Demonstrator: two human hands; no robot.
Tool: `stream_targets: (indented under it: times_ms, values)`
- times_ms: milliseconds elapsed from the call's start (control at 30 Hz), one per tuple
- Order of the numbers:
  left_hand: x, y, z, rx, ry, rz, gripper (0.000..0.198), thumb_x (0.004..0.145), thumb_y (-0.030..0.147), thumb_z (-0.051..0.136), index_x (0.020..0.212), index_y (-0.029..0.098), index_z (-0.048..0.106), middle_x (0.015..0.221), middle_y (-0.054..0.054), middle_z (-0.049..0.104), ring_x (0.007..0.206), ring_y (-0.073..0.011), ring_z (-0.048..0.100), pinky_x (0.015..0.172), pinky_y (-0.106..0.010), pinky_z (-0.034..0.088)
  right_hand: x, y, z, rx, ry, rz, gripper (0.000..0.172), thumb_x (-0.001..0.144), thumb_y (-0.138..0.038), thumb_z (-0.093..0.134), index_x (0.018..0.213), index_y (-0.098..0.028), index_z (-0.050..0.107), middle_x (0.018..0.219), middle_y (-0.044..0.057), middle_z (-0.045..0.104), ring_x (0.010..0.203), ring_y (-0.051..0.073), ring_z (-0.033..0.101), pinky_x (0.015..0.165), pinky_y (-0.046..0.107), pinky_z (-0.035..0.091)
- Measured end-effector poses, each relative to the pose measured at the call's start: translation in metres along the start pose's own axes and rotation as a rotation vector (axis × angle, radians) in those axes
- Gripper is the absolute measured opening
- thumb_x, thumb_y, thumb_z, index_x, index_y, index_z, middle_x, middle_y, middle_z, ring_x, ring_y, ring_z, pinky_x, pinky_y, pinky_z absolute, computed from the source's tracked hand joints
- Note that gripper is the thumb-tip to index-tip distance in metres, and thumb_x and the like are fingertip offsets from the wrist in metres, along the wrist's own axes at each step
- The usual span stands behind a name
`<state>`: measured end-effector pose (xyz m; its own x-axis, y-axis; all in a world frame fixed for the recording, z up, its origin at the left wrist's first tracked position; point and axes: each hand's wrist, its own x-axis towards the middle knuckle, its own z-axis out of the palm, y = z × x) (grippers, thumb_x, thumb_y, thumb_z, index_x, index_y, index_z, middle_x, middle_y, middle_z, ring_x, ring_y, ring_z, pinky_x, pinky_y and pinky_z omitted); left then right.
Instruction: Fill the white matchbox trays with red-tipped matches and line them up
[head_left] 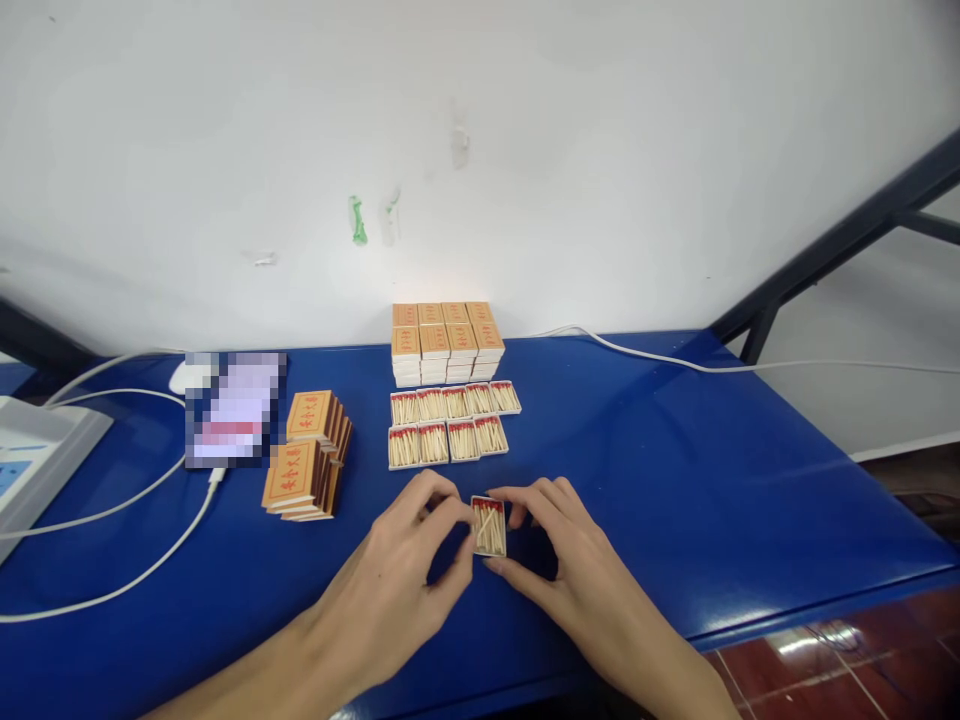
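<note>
A small white matchbox tray (490, 528), full of red-tipped matches, lies near the front of the blue table between my hands. My right hand (555, 530) grips it from the right, index finger at the far edge and thumb at the near corner. At its left side, my left hand (420, 560) has thumb and forefinger closed against the edge. A few matches in this tray lie askew over the others. Just beyond my hands sit two rows of filled matchbox trays (448, 441), their red match heads facing the wall.
Orange matchboxes (435, 342) are stacked against the white wall (600, 150). More orange covers (292, 474) lean in piles at left. Beside them are a blurred phone (238, 405) with a white cable (150, 575) and a white device (45, 450). Another cable (697, 367) crosses at right.
</note>
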<state>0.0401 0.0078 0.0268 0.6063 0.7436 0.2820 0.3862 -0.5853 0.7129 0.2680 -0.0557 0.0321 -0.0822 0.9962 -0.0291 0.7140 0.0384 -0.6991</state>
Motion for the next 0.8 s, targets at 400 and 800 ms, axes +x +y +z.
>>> stream_targets:
  times_ms: [400,800]
  values:
    - [-0.001,0.001,-0.001,0.039,0.007,0.115,0.018,0.109,0.016,0.065,0.125,0.025,0.068,0.121,-0.005,0.064,0.099,-0.0167,0.073,0.090,-0.032,0.067,-0.001,0.006,0.001,0.085,0.038,0.027,0.036,0.106,-0.038,0.082,0.140,-0.037,0.069,0.117,0.002,0.071,0.113,0.027,0.063,0.102,0.046,0.056]
    - [0.004,0.004,-0.008,0.231,0.139,0.215,0.013,0.115,0.016,0.057,0.123,0.021,0.065,0.100,-0.003,0.071,0.082,-0.0159,0.076,0.077,-0.028,0.068,0.043,0.064,-0.062,-0.035,0.119,0.049,0.042,0.103,-0.046,0.078,0.145,-0.040,0.075,0.118,0.005,0.072,0.113,0.030,0.064,0.096,0.047,0.057]
